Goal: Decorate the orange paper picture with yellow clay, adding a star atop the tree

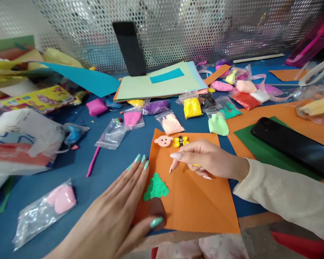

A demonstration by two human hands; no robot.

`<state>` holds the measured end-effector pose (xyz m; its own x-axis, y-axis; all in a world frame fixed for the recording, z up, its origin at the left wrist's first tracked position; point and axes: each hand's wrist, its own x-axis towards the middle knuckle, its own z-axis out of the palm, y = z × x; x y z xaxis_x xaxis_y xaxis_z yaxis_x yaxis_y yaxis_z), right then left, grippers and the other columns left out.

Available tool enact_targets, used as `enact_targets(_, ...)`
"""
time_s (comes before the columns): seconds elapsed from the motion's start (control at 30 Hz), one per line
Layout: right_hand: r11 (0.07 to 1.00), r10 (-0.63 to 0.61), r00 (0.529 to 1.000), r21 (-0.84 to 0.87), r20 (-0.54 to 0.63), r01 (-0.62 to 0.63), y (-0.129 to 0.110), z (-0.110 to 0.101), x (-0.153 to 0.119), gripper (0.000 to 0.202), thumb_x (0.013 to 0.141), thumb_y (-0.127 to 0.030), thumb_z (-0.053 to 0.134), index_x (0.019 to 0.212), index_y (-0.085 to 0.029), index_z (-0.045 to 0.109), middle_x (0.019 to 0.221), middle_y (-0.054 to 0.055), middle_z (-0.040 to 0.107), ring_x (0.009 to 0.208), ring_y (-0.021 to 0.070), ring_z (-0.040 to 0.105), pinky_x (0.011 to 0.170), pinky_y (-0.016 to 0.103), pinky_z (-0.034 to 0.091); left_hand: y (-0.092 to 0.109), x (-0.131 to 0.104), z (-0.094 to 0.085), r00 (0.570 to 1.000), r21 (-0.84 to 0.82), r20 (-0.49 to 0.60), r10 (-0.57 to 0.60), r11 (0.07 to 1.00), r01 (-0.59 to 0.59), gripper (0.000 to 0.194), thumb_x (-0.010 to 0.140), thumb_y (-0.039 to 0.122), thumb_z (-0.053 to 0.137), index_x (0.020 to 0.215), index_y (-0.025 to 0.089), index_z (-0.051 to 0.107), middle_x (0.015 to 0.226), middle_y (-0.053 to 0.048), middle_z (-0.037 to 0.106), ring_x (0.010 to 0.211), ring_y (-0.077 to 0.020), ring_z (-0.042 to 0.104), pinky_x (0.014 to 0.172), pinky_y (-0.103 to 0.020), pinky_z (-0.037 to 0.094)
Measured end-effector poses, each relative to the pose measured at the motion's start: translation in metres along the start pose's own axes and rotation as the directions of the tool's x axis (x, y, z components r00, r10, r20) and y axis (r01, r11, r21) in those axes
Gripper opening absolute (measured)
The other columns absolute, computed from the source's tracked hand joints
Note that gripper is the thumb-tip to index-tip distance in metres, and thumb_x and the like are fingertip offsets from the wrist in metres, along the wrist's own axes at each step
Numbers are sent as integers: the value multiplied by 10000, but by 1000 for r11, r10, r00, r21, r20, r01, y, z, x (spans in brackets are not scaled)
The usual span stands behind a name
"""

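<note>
the orange sheet [199, 203] lay on the near middle of the blue table [81, 192]. the left hand [117, 207] was flat with fingers outstretched along the sheet's left edge, its thumb over the brown trunk [156, 205] of a green treetop [156, 187]. the right hand [207, 158] was half curled above the sheet, a yellow patch [196, 165] showing below it; whether it gripped anything could not be told. just beyond sat a pink face [163, 141] and, right beside it, a yellow-and-black butterfly [181, 141]. bagged clay lay farther off, a black phone [291, 145] to the right.
</note>
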<state>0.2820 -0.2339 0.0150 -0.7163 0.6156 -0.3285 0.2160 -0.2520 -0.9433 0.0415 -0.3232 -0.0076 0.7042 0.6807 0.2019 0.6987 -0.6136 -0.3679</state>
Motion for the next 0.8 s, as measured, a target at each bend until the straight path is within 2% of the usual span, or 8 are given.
enact_targets(0.07,1000,-3,1000,2,-24,4,0,0,0,316,867,-393,518,792,-121,660,373,-115,240,273,33,248,278,149,235,-5,5,3,998,25,-40,-39,999,40,777,923,561,172,1396,-53,224,1292,-263,511,1146,-326,565,883,-388,473)
enact_targets(0.17,1000,10,998,13,-55,-10,1,-2,0,321,858,-412,522,799,-126,656,385,-118,234,265,33,253,274,149,227,-9,5,4,993,91,-31,-114,989,117,834,904,613,146,1405,-52,190,1259,-295,523,1126,-380,566,895,-478,449)
enact_targets(0.27,999,20,998,-38,-54,-22,1,-4,0,318,844,-413,541,790,-124,664,381,-116,240,269,32,260,278,148,233,-4,-1,-2,998,55,-44,-54,997,56,823,908,597,181,1411,-54,161,1250,-287,535,1085,-351,599,873,-421,464)
enact_targets(0.37,996,3,999,-92,-45,-7,1,-3,0,333,857,-415,519,801,-125,673,380,-110,257,287,33,268,291,147,248,-5,-2,-1,1000,-12,-12,-12,1000,12,756,922,557,223,1429,0,158,1318,-230,502,1159,-299,560,912,-361,464)
enact_targets(0.57,996,24,998,-82,-56,-29,3,-3,0,340,861,-424,504,830,-127,665,376,-114,247,287,37,246,291,155,229,-19,-5,2,996,-71,-22,-88,994,86,802,891,620,253,1433,34,178,1372,-225,442,1218,-323,506,977,-405,453)
enact_targets(0.63,997,13,998,-81,-55,-18,3,-3,0,344,857,-429,512,813,-122,663,373,-114,248,283,36,253,293,157,241,-16,-6,-1,998,-111,-22,-51,993,48,806,881,622,289,1435,47,182,1369,-204,453,1216,-309,510,974,-386,467)
enact_targets(0.73,997,6,998,-76,-58,-10,2,-3,0,340,860,-421,513,808,-120,661,369,-113,245,282,38,252,289,160,219,-17,-3,1,998,-179,62,8,984,3,679,918,544,276,1435,106,223,1396,-148,436,1256,-270,475,997,-364,462)
enact_targets(0.8,998,9,998,-66,-63,-13,2,-4,0,334,861,-416,511,809,-120,655,371,-113,246,282,39,243,286,161,201,-23,-2,8,997,-139,46,-59,988,65,734,902,602,255,1430,93,231,1413,-180,397,1271,-297,449,1003,-399,455)
